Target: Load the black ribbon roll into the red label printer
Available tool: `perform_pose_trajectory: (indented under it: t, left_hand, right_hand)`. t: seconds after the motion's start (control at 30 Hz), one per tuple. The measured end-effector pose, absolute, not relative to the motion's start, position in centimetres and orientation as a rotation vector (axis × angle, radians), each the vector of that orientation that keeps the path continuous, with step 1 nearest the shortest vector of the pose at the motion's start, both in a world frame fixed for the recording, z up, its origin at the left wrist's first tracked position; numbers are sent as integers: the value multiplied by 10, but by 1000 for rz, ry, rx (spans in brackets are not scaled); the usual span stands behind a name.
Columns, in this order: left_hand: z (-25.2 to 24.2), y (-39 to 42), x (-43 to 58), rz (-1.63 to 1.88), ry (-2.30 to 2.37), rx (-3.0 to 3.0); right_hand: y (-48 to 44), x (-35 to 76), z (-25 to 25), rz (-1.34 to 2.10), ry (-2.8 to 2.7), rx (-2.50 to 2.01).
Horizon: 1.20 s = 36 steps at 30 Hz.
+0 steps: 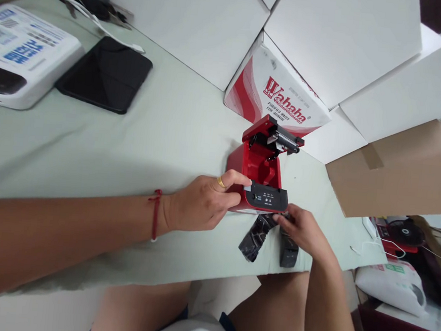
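Note:
A small red and black thermal printer (264,172) stands on the cloth-covered table with its lid tipped up; a roller (285,139) shows under the lid, and the red bay inside holds no paper roll. My left hand (211,198) grips its front left corner, the index finger at the edge of the black control panel (267,197). By the front right corner, my right hand (302,228) has its fingers pinched together; what they hold is hard to see. Just below that hand lie a crumpled black plastic-wrapped item (252,241) and a black block like a power adapter (289,254).
White boxes (172,15) and a Wahaha water carton (278,90) line the back. A black phone (106,74), a white device (24,58) with a cable and some keys (97,5) lie at left. Brown cardboard (403,172) stands to the right.

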State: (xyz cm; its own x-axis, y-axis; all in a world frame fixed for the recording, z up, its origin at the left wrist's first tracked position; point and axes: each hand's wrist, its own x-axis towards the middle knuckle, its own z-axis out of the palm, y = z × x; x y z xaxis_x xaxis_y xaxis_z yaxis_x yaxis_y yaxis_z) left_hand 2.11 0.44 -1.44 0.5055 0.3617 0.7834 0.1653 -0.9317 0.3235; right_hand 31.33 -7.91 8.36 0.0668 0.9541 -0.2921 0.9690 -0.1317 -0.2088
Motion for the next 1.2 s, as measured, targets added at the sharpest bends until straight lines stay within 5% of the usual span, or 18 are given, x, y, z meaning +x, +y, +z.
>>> perform_pose_trajectory:
  t: [0.27, 0.37, 0.57, 1.2]
  left_hand:
    - [-15, 4, 20, 1348, 467, 2574]
    - [-14, 4, 20, 1366, 466, 2570]
    - [-13, 4, 20, 1382, 488, 2601]
    - [-15, 5, 20, 1348, 452, 2594]
  right_hand:
    - [-90, 292, 168, -875, 2290, 1830]
    - [-76, 279, 198, -586, 2465, 1950]
    - [-6, 237, 167, -103, 2318, 1972]
    - [36, 224, 133, -401, 2165, 1644]
